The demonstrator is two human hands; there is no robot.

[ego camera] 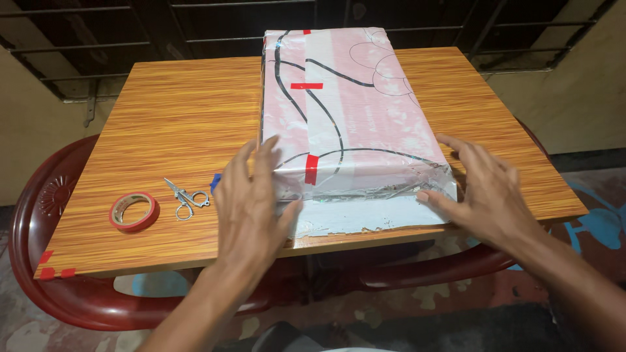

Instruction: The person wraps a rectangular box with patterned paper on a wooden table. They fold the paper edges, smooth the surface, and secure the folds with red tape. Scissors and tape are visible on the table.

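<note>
- Left hand (pixel 251 195): open and flat, fingers spread, palm down on the near left corner of the wrapped box (pixel 349 111); thumb lies on the loose paper flap (pixel 365 212) at the near end. Grips nothing, only presses.
- Right hand (pixel 482 189): open, fingers stretched out, fingertips touching the near right corner of the box where the flap starts. Nothing is enclosed in it.
- Wrapped box: large, flat, rectangular, covered in glossy pink and white paper with black curved lines. It lies on the table (pixel 163 130), right of centre. Its long axis runs from the near edge of the table away to the far edge; the unfinished end points toward the person, the far end reaches the far table edge.
- Red tape strips (pixel 312 168): short pieces along the paper seam on top of the box, one near the left hand, one further up, one at the far end.
- Paper flap: crumpled, white inside showing, spread flat on the table at the near end of the box.
- Handling note: judged from the loose flap, folding goes best with both corners pressed evenly and the paper pulled taut against the end face before creasing.
- Scissors (pixel 185 197): small, metal, left of the box, just beside the left hand.
- Roll of red tape (pixel 134 211): left of the scissors, further from the box.
- Red chairs (pixel 39 215): below and around the near side of the table.
</note>
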